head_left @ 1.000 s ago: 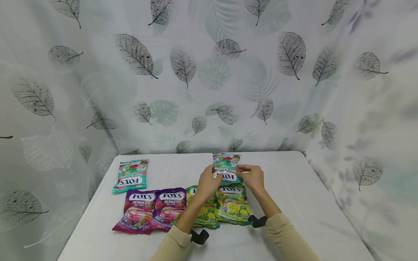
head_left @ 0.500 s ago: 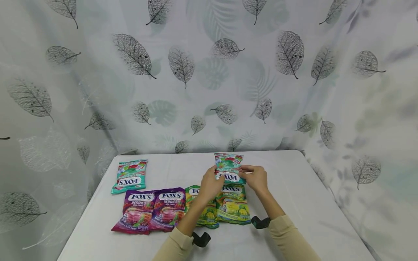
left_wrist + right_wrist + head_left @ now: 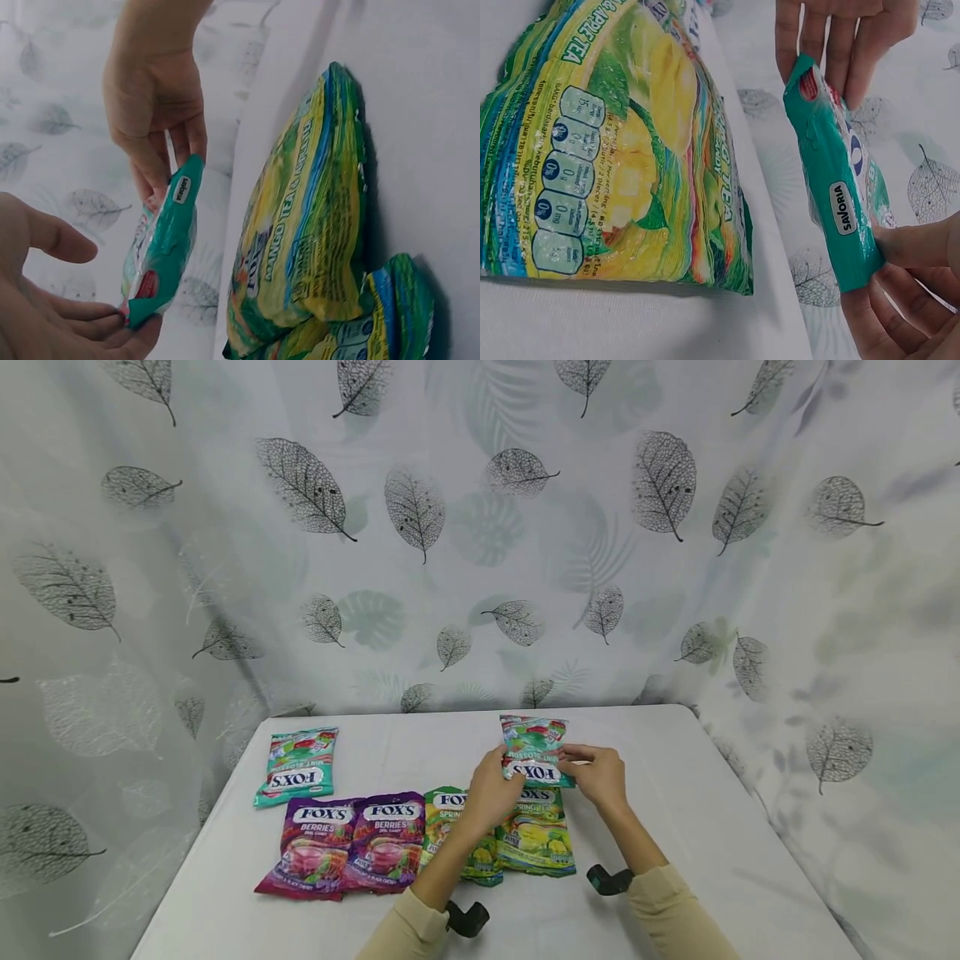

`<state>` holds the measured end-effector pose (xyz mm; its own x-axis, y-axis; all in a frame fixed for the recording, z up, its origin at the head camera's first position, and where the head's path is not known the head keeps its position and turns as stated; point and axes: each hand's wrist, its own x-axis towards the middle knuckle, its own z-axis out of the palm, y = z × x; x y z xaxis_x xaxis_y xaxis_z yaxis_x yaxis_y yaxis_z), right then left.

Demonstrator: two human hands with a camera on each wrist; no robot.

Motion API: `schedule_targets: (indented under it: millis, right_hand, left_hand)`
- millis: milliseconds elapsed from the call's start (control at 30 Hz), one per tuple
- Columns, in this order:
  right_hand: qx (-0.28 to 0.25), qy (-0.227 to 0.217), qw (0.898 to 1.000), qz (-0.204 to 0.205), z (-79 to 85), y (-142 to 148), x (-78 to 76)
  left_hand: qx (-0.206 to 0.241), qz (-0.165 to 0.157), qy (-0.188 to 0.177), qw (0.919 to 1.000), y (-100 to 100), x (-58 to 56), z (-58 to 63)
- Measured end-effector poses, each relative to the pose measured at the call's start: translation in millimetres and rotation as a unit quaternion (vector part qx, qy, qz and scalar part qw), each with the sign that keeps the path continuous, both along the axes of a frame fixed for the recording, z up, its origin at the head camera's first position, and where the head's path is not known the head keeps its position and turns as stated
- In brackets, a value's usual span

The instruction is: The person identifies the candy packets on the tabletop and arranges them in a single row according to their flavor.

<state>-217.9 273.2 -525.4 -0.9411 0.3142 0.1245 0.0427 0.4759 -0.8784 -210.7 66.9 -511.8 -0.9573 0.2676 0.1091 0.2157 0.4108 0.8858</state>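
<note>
A teal bag of mint candy (image 3: 534, 747) is raised between my two hands, its print upside down in the head view. My left hand (image 3: 491, 795) grips its left edge, and my right hand (image 3: 600, 775) pinches the right edge between thumb and fingers. The wrist views show the candy bag (image 3: 836, 176) edge-on, above the table surface. Just below my hands lie two yellow-green candy bags (image 3: 536, 839), the left one partly covered by my left hand and forearm.
Two purple berry candy bags (image 3: 386, 843) lie side by side, left of the yellow-green ones. Behind them at the far left is another teal candy bag (image 3: 296, 767). A leaf-print curtain (image 3: 450, 568) stands along the back of the white table (image 3: 697, 860).
Both hands and the teal candy bag have shifted a little to the right and slightly nearer. The bags on the table stay where they were.
</note>
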Motion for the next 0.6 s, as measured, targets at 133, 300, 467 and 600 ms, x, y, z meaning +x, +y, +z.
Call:
schedule_targets:
  millis: [133, 300, 467, 600]
  right_hand:
    - [0.002, 0.002, 1.0, -0.004, -0.1, 2, 4.1]
    - [0.008, 0.008, 1.0, -0.007, -0.1, 5, 8.0]
    - [0.009, 0.007, 1.0, -0.007, -0.7, 9, 11.9]
    - [0.005, 0.004, 1.0, -0.011, -1.4, 11, 14.6]
  left_hand:
    - [0.015, 0.002, 0.0, 0.9999, 4, 6.3, 0.4]
    - [0.026, 0.005, -0.003, 0.9996, 7, 10.8, 0.4]
    - [0.018, 0.001, -0.005, 0.9998, 9, 12.5, -0.8]
    - [0.014, 0.0, -0.007, 0.9999, 11, 14.1, -0.6]
